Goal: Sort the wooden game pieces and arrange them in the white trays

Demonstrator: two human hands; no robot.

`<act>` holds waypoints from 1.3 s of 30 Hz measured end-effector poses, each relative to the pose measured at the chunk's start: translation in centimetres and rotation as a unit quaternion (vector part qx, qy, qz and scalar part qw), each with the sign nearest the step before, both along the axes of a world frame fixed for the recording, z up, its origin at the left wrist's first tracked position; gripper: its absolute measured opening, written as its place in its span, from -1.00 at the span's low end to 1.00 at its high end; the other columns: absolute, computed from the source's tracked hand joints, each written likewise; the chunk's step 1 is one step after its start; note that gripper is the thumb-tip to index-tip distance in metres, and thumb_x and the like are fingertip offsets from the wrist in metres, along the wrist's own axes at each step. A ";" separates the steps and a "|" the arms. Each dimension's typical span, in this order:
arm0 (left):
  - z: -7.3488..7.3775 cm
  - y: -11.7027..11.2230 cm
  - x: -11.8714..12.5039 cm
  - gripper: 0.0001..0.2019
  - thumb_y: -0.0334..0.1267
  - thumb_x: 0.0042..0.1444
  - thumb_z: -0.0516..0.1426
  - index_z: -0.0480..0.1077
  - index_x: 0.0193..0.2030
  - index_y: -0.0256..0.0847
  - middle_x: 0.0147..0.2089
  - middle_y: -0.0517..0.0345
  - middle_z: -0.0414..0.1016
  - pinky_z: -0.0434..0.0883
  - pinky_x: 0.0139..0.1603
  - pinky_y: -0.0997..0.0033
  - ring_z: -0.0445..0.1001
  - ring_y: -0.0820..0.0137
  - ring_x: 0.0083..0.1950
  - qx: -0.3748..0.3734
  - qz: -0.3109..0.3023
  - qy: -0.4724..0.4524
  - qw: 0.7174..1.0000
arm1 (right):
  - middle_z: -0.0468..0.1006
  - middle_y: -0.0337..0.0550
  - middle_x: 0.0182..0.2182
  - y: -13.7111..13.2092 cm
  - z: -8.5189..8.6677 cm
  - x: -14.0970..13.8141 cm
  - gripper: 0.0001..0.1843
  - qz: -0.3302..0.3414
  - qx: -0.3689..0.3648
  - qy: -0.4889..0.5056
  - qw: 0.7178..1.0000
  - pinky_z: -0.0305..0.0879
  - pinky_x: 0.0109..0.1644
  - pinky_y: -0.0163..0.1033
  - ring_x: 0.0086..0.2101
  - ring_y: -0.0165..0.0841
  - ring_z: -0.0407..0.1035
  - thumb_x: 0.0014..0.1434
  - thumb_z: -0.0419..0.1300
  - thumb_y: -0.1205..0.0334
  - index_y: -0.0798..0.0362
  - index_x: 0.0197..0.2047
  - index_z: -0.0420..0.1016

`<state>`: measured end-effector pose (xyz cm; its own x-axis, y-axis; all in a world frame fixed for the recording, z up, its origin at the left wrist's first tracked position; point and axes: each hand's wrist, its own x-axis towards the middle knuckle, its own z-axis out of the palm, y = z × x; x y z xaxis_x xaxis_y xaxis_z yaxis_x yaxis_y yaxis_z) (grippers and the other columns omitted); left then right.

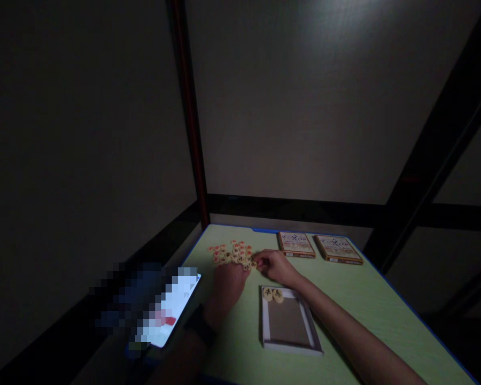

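Note:
Many round wooden xiangqi pieces, with red or black characters, lie in a loose cluster on the green table. My left hand, with a dark band on the wrist, is at the near edge of the cluster; its fingers are mostly hidden behind the back of the hand. On the cluster's right, my right hand has curled fingers closed at the edge of a black-marked xiangqi piece. Nearer me is an open shallow box with two black-marked pieces side by side in its far left corner.
Two flat printed boxes lie at the table's far right. A lit phone or tablet, partly blurred out, is at the left edge. My right forearm passes over the open box's right side. Dark walls stand behind and to the left.

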<state>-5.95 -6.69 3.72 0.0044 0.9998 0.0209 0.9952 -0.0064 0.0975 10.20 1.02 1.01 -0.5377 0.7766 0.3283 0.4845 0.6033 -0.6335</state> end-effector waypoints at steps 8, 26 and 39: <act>-0.1 -0.1 -0.2 -0.62 -0.12 0.33 -0.01 0.58 -0.13 -0.29 -0.13 -0.17 0.62 0.41 -0.14 0.32 0.57 0.20 -0.11 0.012 -0.010 0.000 1.000 | 0.64 -0.12 -0.34 1.0 0.2 0.8 -0.67 -0.028 0.013 -0.002 1.000 0.37 -0.23 -0.30 -0.38 -0.36 0.46 -0.05 0.17 0.54 0.09 -0.25 0.65; -0.7 0.0 -0.1 -0.71 -0.26 0.31 0.01 0.55 -0.12 -0.29 -0.12 -0.14 0.61 0.42 -0.08 0.30 0.57 0.22 -0.09 0.037 -0.036 -0.005 0.999 | 0.59 -0.13 -0.34 1.5 -0.1 1.5 -0.59 -0.043 0.005 -0.055 0.998 0.33 -0.27 -0.33 -0.38 -0.37 0.44 -0.13 0.18 0.56 0.12 -0.20 0.65; -1.8 0.4 -0.4 -0.71 -0.28 0.27 0.00 0.55 -0.20 -0.29 -0.19 -0.13 0.60 0.41 -0.11 0.23 0.56 0.19 -0.16 0.072 -0.039 -0.012 0.997 | 0.64 -0.09 -0.32 1.5 -0.2 1.5 -0.57 -0.038 0.006 -0.059 0.998 0.34 -0.25 -0.30 -0.37 -0.33 0.46 -0.12 0.19 0.55 0.13 -0.16 0.66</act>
